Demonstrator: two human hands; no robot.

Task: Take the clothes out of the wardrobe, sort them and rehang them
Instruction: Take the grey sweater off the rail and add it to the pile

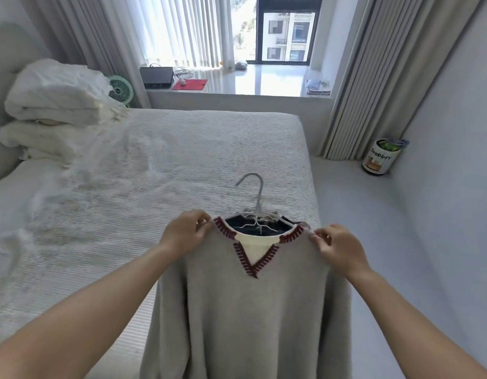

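From the head view, I held a grey knitted V-neck sweater with dark red stitched trim and a cream inset [253, 310] up in front of me, over the near right corner of the bed with the white ribbed cover [160, 165]. The sweater sat on a white wire hanger [255, 195], its hook standing upright above the neckline and curling to my left. A dark garment showed inside the collar, though I could not tell what it was.

My left hand [186, 232] pinched the left shoulder seam beside the collar, thumb and fingers curled onto the knit. My right hand [336, 246] pinched the right shoulder in the same way, where the hanger's arm poked out under the cloth. So each grip was closed on the sweater, one at each end of the hanger's bar.

The hanger's long axis ran left to right between my hands, roughly along the bed's foot edge, and the sweater's body hung straight down below it, with the hem out of sight. Both hands were equally near the shoulders; the hook stood between and beyond them, reachable by either. I judged the next step was either slipping a shoulder off the hanger's end or laying the piece onto the bed, which lay ahead and to my left.

A pile of white folded bedding [53, 105] sat at the bed's far left corner.
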